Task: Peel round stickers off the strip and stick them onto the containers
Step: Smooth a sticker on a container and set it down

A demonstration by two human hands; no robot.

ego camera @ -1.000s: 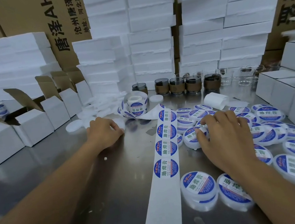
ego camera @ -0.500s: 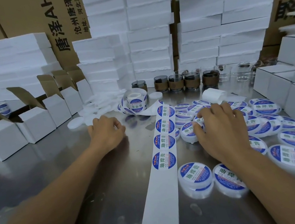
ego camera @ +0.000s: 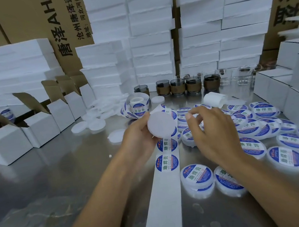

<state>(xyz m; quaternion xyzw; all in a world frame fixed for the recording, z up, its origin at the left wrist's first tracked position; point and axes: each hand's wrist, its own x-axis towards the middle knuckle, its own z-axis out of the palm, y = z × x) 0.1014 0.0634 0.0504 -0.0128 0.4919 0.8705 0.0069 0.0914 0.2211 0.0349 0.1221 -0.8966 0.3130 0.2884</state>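
While the left hand (ego camera: 139,138) holds a blank white container (ego camera: 160,124) in its grip at frame centre, the right hand (ego camera: 214,134) curls just beside it, its grip impossible to read. The sticker strip (ego camera: 166,193) runs down the tabletop (ego camera: 56,178) below them.

head cam | faces forward-down | close over steel table (ego camera: 47,180)

A shiny stainless-steel table (ego camera: 56,178) carries a long white backing strip of round blue-and-white stickers (ego camera: 163,190), labelled round white plastic containers (ego camera: 197,177) at right, plain translucent discs (ego camera: 117,136), and open white cardboard boxes (ego camera: 42,129) at left
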